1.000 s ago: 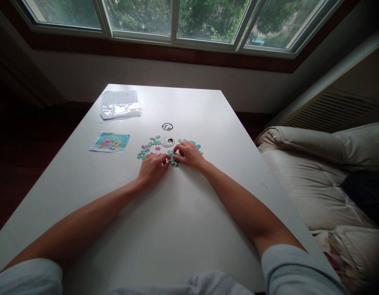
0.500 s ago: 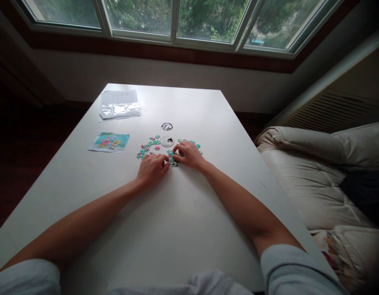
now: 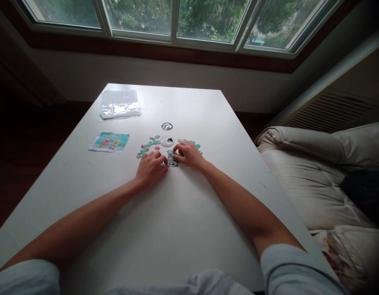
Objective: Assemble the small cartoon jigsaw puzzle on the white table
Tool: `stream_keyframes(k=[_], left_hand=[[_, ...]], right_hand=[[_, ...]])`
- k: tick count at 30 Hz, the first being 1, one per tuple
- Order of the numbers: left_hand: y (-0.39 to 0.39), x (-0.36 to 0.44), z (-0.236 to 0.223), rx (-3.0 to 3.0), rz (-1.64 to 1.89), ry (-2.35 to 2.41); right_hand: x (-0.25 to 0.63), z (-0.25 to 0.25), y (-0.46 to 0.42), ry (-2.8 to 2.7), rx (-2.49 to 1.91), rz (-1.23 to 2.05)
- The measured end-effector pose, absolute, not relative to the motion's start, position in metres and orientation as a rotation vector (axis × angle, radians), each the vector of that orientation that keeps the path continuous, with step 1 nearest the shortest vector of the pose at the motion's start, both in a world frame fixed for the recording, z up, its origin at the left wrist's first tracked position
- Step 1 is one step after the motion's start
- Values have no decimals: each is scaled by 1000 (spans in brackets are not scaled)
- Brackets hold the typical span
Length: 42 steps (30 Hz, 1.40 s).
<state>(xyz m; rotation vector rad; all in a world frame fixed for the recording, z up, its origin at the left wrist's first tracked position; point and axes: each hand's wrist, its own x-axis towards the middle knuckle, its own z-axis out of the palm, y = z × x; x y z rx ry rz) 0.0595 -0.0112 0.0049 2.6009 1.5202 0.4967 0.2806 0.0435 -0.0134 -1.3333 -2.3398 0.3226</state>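
A small joined section of jigsaw puzzle (image 3: pixel 170 157) lies on the white table between my hands. My left hand (image 3: pixel 151 167) is at its left edge, fingers curled and thumb close to the index finger. Whatever those fingertips hold, if anything, is hidden. On the other side my right hand (image 3: pixel 190 155) has its thumb and fingers closed on the section's right part, which they partly cover. Loose green and pink puzzle pieces (image 3: pixel 151 142) are scattered beyond my left hand. More loose pieces (image 3: pixel 194 143) lie just past my right hand.
A round silvery disc (image 3: pixel 167 141) lies behind the puzzle section, with a smaller round one (image 3: pixel 167 126) farther back. The colourful picture sheet (image 3: pixel 111 142) is at the left. Behind it is a clear plastic packet (image 3: pixel 120 104). A cushioned sofa (image 3: pixel 303 180) stands along the right.
My left hand has shifted slightly left, uncovering more of the puzzle section's left edge. My right hand stays in place on the section.
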Motion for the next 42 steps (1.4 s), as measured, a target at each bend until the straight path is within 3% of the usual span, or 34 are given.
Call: stream_keyframes(k=[34,42], left_hand=[[-4,61,-4,2528,559,1450],[-18,60,8,2755,485,1315]], right_hand=[[281,-13,43,-2340,-1336,327],[280,-14,43,-2332,-1327,329]])
